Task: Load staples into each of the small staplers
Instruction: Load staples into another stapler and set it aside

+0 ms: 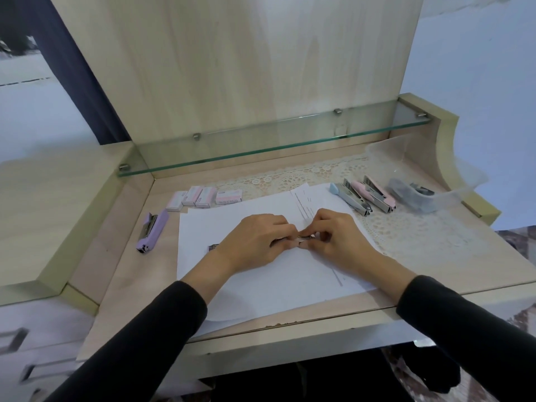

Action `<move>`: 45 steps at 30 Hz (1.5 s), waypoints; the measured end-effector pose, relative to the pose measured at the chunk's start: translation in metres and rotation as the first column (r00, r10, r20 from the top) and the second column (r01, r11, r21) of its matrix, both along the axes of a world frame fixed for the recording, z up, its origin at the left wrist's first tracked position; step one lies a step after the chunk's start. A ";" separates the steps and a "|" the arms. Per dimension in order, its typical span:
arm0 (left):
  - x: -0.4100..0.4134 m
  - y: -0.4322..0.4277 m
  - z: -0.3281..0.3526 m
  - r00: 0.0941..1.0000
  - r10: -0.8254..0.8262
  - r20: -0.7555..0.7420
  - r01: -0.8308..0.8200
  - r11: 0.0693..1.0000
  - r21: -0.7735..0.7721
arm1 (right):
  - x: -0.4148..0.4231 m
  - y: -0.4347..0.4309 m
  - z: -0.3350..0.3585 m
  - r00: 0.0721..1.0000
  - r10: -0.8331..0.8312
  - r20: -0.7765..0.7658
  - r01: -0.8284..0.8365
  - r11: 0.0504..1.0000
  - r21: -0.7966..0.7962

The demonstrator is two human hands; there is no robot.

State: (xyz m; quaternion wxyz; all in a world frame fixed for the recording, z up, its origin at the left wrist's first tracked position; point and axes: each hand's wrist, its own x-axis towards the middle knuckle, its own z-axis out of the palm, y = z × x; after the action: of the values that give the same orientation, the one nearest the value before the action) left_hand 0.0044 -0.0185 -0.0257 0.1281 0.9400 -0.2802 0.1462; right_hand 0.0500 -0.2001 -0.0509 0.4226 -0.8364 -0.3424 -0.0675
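My left hand and my right hand meet over the white paper sheets, both pinching a small metal strip of staples between the fingertips. A small dark open staple box peeks out just left of my left wrist. A purple stapler lies shut at the left of the paper. A blue stapler and two pink staplers lie opened at the back right. Several pink staple boxes stand in a row behind the paper.
A clear plastic container with a grey stapler inside sits at the far right on a lace mat. A glass shelf overhangs the back of the desk. Wooden side panels flank the desk surface.
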 end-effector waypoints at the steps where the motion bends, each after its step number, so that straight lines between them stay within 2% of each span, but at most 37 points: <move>1: -0.002 0.002 0.001 1.000 -0.002 -0.003 0.002 1.000 -0.006 | 0.000 0.000 0.000 1.000 0.000 -0.003 0.000 1.000 -0.005; 7: -0.011 0.003 0.002 0.995 0.088 0.040 -0.081 0.984 -0.157 | 0.000 -0.001 0.001 1.000 0.001 0.003 -0.001 1.000 -0.007; 11: -0.018 -0.003 -0.006 0.975 0.222 -0.001 -0.206 0.903 -0.378 | 0.000 -0.001 0.001 1.000 0.000 -0.003 0.000 1.000 -0.007; 14: -0.022 -0.005 -0.007 0.955 0.295 -0.001 -0.263 0.849 -0.459 | 0.000 -0.001 0.001 1.000 -0.003 -0.003 0.003 1.000 -0.010; 16: -0.026 -0.002 -0.006 0.947 0.310 -0.078 -0.306 0.807 -0.505 | 0.001 -0.001 0.000 1.000 -0.003 -0.005 0.003 1.000 -0.011; 18: -0.031 0.002 -0.004 0.938 0.322 -0.132 -0.345 0.815 -0.465 | 0.001 -0.001 -0.001 1.000 -0.005 -0.007 0.005 1.000 -0.007; 23: -0.040 0.014 -0.001 0.890 0.429 -0.151 -0.454 0.856 -0.248 | -0.001 -0.002 0.000 1.000 -0.012 -0.007 0.012 1.000 -0.008; 26: -0.041 0.019 -0.007 0.880 0.462 -0.114 -0.475 0.863 -0.170 | -0.003 -0.003 0.003 1.000 -0.002 0.008 0.002 1.000 -0.011; 29: -0.041 0.019 -0.013 0.885 0.461 -0.062 -0.463 0.862 -0.208 | -0.005 -0.007 0.008 1.000 0.022 0.009 -0.022 1.000 0.013; 34: -0.040 0.018 -0.019 0.883 0.467 0.035 -0.448 0.863 -0.234 | -0.005 -0.017 0.009 0.991 0.030 0.127 -0.012 0.990 -0.137; 39: -0.039 0.016 -0.026 0.869 0.483 0.106 -0.446 0.858 -0.255 | -0.009 -0.011 0.014 0.979 0.055 0.197 -0.016 0.981 -0.195; 45: -0.039 0.016 -0.030 0.867 0.479 0.137 -0.432 0.859 -0.273 | -0.015 0.010 0.016 0.982 0.092 0.167 -0.055 0.975 -0.215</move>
State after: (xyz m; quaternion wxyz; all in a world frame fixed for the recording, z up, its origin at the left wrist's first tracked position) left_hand -0.0343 -0.0026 -0.0560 0.1704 0.9382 -0.0410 0.2983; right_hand 0.0347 -0.1898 -0.0347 0.3026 -0.8537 -0.4143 -0.0889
